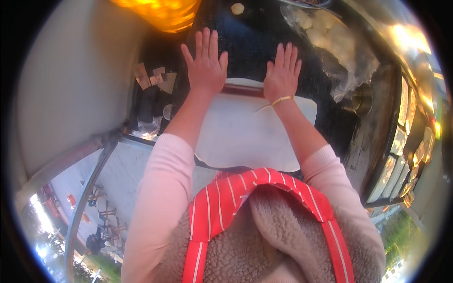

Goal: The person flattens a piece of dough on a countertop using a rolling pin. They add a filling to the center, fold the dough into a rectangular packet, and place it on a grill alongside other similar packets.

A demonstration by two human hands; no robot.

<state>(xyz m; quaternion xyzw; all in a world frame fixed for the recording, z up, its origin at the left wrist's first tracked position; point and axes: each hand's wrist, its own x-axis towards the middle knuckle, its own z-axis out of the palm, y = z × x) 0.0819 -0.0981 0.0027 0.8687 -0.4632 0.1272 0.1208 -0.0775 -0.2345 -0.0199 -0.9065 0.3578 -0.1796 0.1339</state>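
Note:
Both my palms press on a dark reddish-brown rolling pin (pixel 245 90), which lies across a sheet of rolled white dough or a white board (pixel 247 131); I cannot tell which. At the pin's left end is my left hand (pixel 207 65), fingers spread. My right hand (pixel 283 72) rests flat at its right end, fingers straight, a thin gold-coloured bracelet at the wrist. Neither hand closes around the pin. A pale rounded strip shows beyond the pin. Farther off, a small pale dough ball (pixel 238 8) sits on the black worktop (pixel 244 46).
Clear plastic (pixel 339 53) over pale dough pieces lies at the upper right, near a metal cup (pixel 361 100). Papers (pixel 155 78) and a crumpled plastic bag (pixel 150 127) lie left. Wrapped packets (pixel 389 173) fill a rack at the right. An orange-yellow object (pixel 166 12) stands upper left.

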